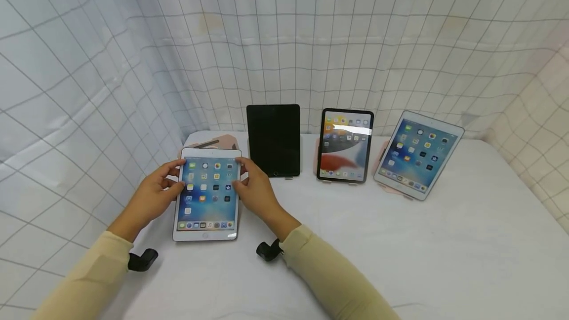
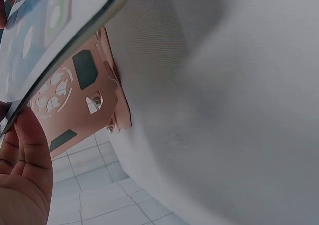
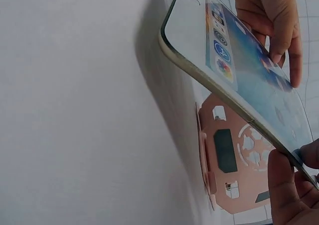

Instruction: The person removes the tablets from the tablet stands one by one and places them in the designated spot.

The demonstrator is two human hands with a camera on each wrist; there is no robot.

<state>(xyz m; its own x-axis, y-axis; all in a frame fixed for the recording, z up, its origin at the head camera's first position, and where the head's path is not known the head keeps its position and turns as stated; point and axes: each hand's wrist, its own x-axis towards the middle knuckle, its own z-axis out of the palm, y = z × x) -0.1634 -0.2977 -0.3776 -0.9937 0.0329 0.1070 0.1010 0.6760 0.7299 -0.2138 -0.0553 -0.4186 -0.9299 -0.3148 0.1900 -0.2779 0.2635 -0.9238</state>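
Note:
Both hands hold a white-framed tablet (image 1: 206, 214) by its long sides, screen up and lit with app icons. My left hand (image 1: 153, 189) grips the left edge, thumb on the front and fingers at the rim. On the opposite edge, my right hand (image 1: 258, 191) pinches it the same way. Behind the tablet stands a pink metal stand (image 3: 244, 150) with dark pads and a round cut-out pattern. Both wrist views show a gap between the tablet's back and the stand (image 2: 82, 95). Most of this stand is hidden from the head view.
To the right, a dark-screened tablet (image 1: 274, 140), a black-framed lit tablet (image 1: 345, 144) and another white tablet (image 1: 419, 154), tilted sideways, lean on stands in a row. A white cloth (image 1: 355, 246) covers the table. Grid-patterned curtains (image 1: 284, 38) enclose the back and sides.

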